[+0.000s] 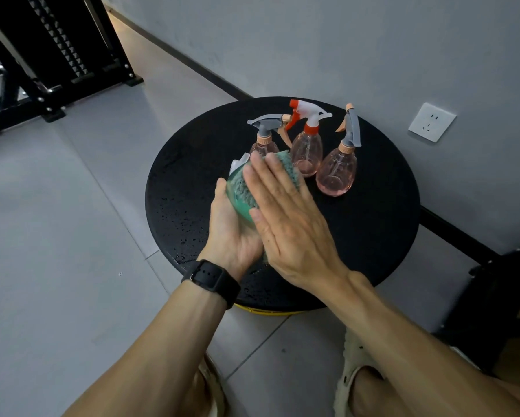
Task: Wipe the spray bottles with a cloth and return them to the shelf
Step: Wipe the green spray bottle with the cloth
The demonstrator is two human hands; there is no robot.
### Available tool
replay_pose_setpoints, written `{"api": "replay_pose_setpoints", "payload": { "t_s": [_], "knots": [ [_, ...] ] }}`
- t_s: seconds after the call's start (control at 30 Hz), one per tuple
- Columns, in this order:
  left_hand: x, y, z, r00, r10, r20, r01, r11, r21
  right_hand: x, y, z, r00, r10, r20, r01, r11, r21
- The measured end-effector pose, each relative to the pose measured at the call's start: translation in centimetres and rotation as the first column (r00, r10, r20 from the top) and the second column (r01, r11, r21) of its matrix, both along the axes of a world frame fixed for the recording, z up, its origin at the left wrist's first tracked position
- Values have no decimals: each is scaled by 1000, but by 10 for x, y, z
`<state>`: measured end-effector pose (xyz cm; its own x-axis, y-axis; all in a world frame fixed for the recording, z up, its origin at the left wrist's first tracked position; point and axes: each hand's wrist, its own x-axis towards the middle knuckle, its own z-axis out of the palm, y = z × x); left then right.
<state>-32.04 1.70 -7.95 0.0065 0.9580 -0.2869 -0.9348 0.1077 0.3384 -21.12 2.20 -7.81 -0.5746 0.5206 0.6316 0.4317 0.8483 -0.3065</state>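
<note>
1. Green plastic bottle (237,200) is lying in the centre of the frame, held between both palms above the black round table (373,236).
2. Its long axis is running from lower centre toward the upper centre; its white top (240,162) is pointing away from the person.
3. Left hand (231,233) is cupping it from below, fingers curled around it.
4. Right hand (282,212), fingers straight, is pressing the teal cloth (285,162) on it.
5. Three pink bottles (336,173) are standing upright just behind.
</note>
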Motion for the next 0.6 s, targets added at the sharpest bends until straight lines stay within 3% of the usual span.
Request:
{"api": "replay_pose_setpoints", "payload": {
  "t_s": [0.23,0.47,0.6],
  "knots": [
    [6,1,-9,996,29,-78,-32,999,-37,-4,10,12,986,-160,-57,154,983,-95],
    [-6,0,2,980,121,-155,-134,988,-78,-13,-11,-4,999,47,-9,-48,996,-72],
    [-6,-1,5,982,81,-168,-97,991,-88,-5,-8,-7,999,51,-19,-52,997,-63]
  ]
}}
